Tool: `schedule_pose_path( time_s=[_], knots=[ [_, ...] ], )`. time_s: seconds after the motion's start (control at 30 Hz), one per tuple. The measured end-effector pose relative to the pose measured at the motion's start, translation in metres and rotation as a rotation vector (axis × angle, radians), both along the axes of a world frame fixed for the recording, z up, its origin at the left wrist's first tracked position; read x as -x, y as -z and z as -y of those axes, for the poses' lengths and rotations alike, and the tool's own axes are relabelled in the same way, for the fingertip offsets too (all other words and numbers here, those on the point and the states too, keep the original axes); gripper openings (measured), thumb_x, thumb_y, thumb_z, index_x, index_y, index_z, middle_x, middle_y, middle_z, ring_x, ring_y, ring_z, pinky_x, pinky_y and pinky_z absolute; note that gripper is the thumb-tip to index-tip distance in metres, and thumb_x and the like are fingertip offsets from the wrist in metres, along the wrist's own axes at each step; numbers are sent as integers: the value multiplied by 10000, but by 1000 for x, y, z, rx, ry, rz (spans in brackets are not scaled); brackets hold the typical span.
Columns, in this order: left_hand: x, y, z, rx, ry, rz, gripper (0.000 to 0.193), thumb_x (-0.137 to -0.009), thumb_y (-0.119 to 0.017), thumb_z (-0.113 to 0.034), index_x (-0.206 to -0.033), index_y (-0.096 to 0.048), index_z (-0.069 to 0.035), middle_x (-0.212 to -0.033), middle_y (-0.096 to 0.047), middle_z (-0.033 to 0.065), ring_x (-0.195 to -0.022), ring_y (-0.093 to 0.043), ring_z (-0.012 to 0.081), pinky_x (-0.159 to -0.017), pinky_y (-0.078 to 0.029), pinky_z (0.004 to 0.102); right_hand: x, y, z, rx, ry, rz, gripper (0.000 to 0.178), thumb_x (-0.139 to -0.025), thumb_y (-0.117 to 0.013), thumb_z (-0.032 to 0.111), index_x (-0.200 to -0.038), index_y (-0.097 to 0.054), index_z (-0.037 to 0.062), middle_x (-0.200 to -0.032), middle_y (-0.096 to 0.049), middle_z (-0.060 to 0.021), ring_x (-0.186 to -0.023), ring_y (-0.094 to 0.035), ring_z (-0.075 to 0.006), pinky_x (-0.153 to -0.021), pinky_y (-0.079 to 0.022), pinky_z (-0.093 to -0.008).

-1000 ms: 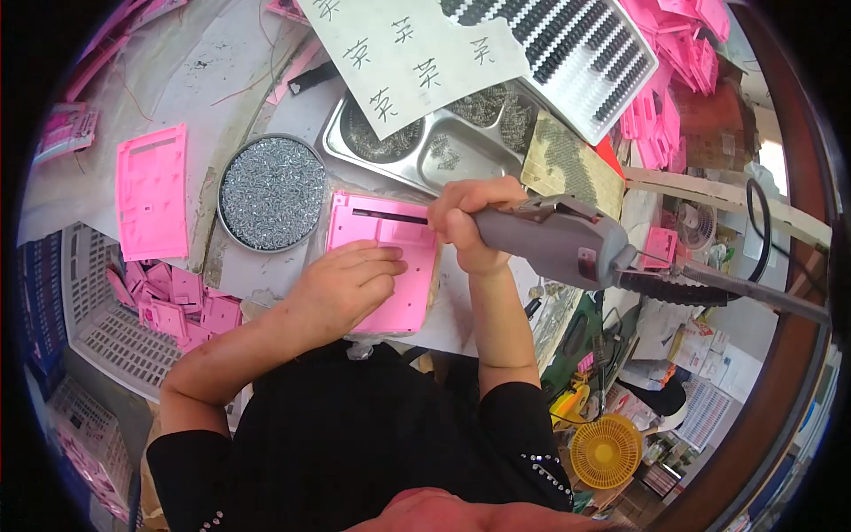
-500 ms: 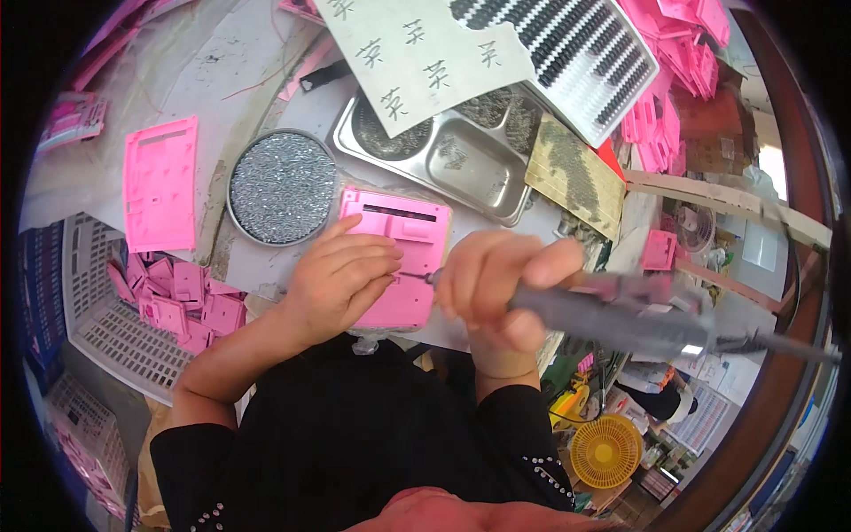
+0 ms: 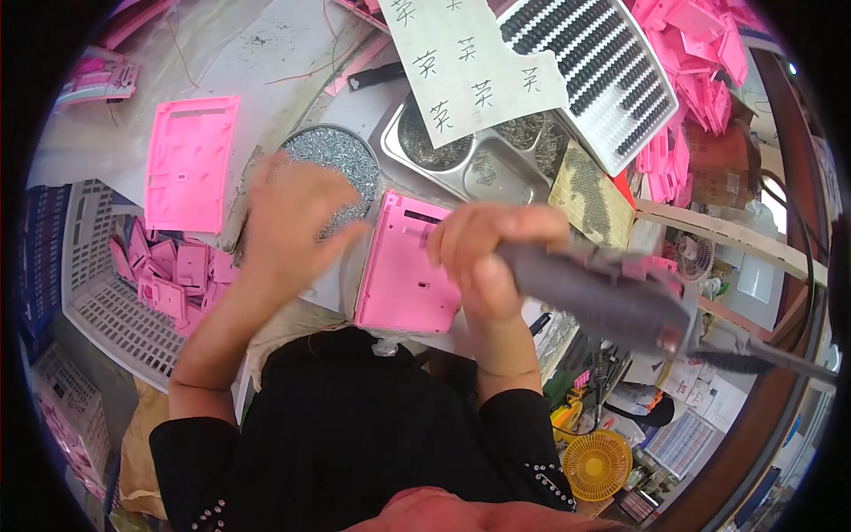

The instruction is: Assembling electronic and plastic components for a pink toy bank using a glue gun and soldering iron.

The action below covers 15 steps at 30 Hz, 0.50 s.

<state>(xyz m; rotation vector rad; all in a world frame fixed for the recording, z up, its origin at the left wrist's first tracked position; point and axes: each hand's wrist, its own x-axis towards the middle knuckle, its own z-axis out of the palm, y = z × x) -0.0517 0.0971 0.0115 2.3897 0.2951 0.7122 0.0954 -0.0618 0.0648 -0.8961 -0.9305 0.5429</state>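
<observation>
A: Holding what in the right hand (image 3: 496, 253)?

B: Closed round a gray power screwdriver (image 3: 603, 297), with the back end pointing off to the right. Cannot make out the tip.

A: And in the left hand (image 3: 297, 213)?

B: Blurred, over the near left part of a round bowl (image 3: 376, 168) of small metal screws (image 3: 341, 146). Cannot tell whether gripping anything or only reaching in.

A: Where to find the pink panel (image 3: 403, 275)?

B: Lying flat on the table (image 3: 213, 71), between the hands, just beyond the black shirt (image 3: 381, 426). Partly covered at the far right corner by the right hand.

A: And farther out?

B: Look left of the bowl for a second pink panel (image 3: 191, 168), and nearer for a plastic crate (image 3: 120, 341) with small pink pieces (image 3: 191, 266) inside. Look beyond the first panel for a metal tray (image 3: 501, 182) with compartments, partly covered by a sheet of paper (image 3: 479, 62). Beside that, see a white tray (image 3: 620, 160) with black rows and, past it, a heap of pink parts (image 3: 700, 53).
</observation>
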Motion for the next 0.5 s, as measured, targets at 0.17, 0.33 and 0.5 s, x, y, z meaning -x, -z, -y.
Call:
schedule_pose_path(
  time_s=[0.17,0.33,0.5],
  knots=[
    [-3,7,-25,-157,-48,-207,140,-812,-785,-157,-929,-711,-140,-984,-632,10,-1069,-581,224,-1043,-333,482,-16,30,-31,62,116,54,339,-969,-656,117,-1215,-424,88,-642,-462,-26,-513,-438,-121,-470,-428,-320],
    [-3,17,-29,-149,-72,-143,83,-857,-736,-159,-917,-686,-132,-1000,-618,-2,-1050,-570,219,-979,-337,454,-10,36,-33,105,124,62,277,-970,-638,71,-1151,-428,65,-648,-484,-40,-522,-463,-123,-485,-455,-327],
    [-9,24,-27,-162,-85,-149,85,-886,-698,-166,-935,-641,-127,-966,-601,14,-985,-559,232,-926,-335,438,-13,45,-28,258,136,314,219,-950,-618,-17,-1072,-448,49,-689,-550,-81,-540,-503,-134,-502,-484,-322]
  ],
)
